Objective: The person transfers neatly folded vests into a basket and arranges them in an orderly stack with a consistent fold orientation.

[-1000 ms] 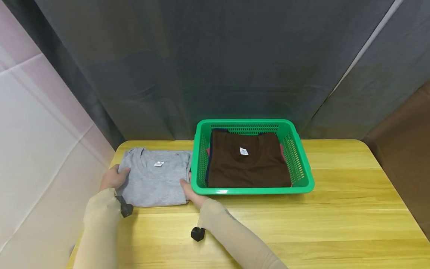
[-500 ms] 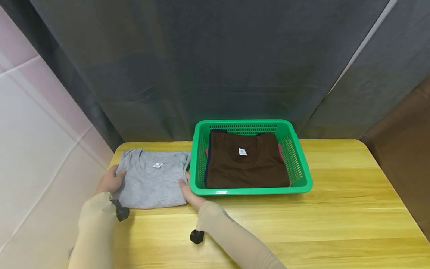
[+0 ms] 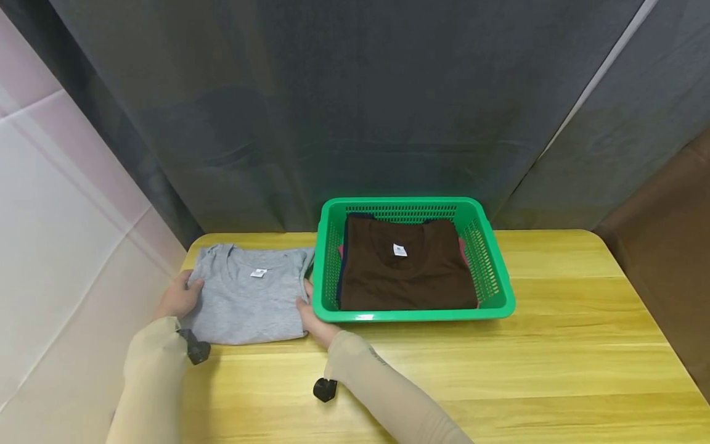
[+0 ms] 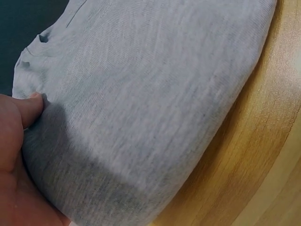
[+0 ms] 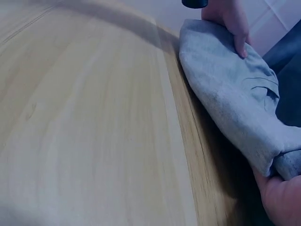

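A folded grey T-shirt (image 3: 249, 308) with a white neck label lies at the left end of the table, just left of the green basket. My left hand (image 3: 180, 297) grips its left side, thumb on top and the other fingers underneath. On the opposite side, my right hand (image 3: 315, 320) pinches the shirt's edge close to the basket wall. In the left wrist view, the left thumb (image 4: 30, 109) presses on the grey cloth. The right wrist view has the right hand (image 5: 284, 200) at the thick folded edge, with part of its fingers hidden by cloth.
A green plastic basket (image 3: 413, 316) stands beside the right hand. Inside, a folded brown T-shirt (image 3: 410, 283) lies over navy and red cloth. The wooden table (image 3: 554, 345) extends right. A dark grey curtain (image 3: 355, 111) hangs behind, and a white panel (image 3: 72, 246) borders the left.
My left hand has shifted slightly left and toward me, along with the grey T-shirt's left side. The right hand keeps its hold near the basket. The view has shifted slightly.
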The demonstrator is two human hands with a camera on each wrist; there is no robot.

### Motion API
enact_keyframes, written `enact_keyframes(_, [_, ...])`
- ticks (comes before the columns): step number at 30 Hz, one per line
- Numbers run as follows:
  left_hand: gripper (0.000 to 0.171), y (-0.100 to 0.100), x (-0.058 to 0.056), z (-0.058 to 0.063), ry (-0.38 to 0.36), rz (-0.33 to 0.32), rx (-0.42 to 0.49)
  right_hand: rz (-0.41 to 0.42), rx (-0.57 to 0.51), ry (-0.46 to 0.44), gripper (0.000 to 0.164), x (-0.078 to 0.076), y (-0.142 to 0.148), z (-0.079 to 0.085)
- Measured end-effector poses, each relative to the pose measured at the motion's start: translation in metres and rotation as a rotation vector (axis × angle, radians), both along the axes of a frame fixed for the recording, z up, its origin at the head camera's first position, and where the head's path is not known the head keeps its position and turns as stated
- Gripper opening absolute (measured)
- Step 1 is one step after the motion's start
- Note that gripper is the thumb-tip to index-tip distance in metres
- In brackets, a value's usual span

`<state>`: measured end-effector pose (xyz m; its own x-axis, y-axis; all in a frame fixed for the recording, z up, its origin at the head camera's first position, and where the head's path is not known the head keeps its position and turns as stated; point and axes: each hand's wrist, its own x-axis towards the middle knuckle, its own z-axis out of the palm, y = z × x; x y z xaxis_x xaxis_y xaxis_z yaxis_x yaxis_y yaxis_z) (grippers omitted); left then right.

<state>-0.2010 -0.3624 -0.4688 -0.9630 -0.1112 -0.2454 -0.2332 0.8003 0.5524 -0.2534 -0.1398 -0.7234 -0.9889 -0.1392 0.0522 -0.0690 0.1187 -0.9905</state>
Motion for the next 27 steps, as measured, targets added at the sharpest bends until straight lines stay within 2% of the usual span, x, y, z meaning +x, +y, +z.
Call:
enact_keyframes(2, [0.047,0.0,0.0,0.002,-0.017,0.015,0.005,0.024,-0.1,-0.019,0.052,0.007,0.001,0.015])
enact_keyframes(4, [0.048,0.0,0.0,0.004,-0.032,0.028,0.004,0.022,-0.167,-0.025,0.052,0.01,0.001,0.02])
enact_keyframes(9, [0.048,-0.003,0.001,0.008,-0.018,0.029,0.005,0.012,-0.191,-0.021,0.051,0.008,-0.005,0.015])
enact_keyframes(11, [0.047,-0.005,0.001,0.009,0.004,0.017,0.007,0.035,-0.226,0.036,0.051,0.006,-0.007,0.01])
enact_keyframes(13, [0.045,-0.006,0.002,0.01,0.021,0.009,0.011,0.062,-0.255,0.054,0.051,0.005,-0.008,0.012])
enact_keyframes(14, [0.045,-0.007,0.002,0.011,0.026,0.006,0.013,0.074,-0.289,0.093,0.052,0.005,-0.009,0.011])
enact_keyframes(17, [0.045,-0.01,0.003,0.013,0.048,0.0,0.013,0.102,-0.323,0.087,0.052,0.009,-0.006,0.026])
enact_keyframes(18, [0.045,-0.011,0.003,0.014,0.053,0.0,0.011,0.105,-0.321,0.041,0.053,0.012,-0.005,0.038])
enact_keyframes(19, [0.046,-0.012,0.003,0.014,0.059,-0.003,0.009,0.11,-0.332,0.031,0.053,0.013,-0.004,0.043])
enact_keyframes(20, [0.047,-0.013,0.004,0.014,0.065,-0.005,0.01,0.12,-0.364,0.06,0.053,0.014,-0.004,0.042])
enact_keyframes(21, [0.048,-0.014,0.004,0.015,0.07,-0.006,0.009,0.127,-0.365,0.032,0.053,0.014,-0.005,0.045])
enact_keyframes(22, [0.048,-0.016,0.004,0.015,0.076,-0.008,0.012,0.129,-0.353,0.046,0.053,0.023,-0.002,0.067])
enact_keyframes(24, [0.048,-0.019,0.005,0.014,0.086,-0.01,0.013,0.146,-0.358,0.052,0.052,0.029,0.0,0.083])
enact_keyframes(25, [0.048,-0.02,0.005,0.014,0.09,-0.013,0.013,0.157,-0.363,0.089,0.051,0.033,0.003,0.09])
enact_keyframes(27, [0.047,-0.023,0.005,0.015,0.099,-0.019,0.015,0.168,-0.351,0.022,0.052,0.048,0.012,0.133])
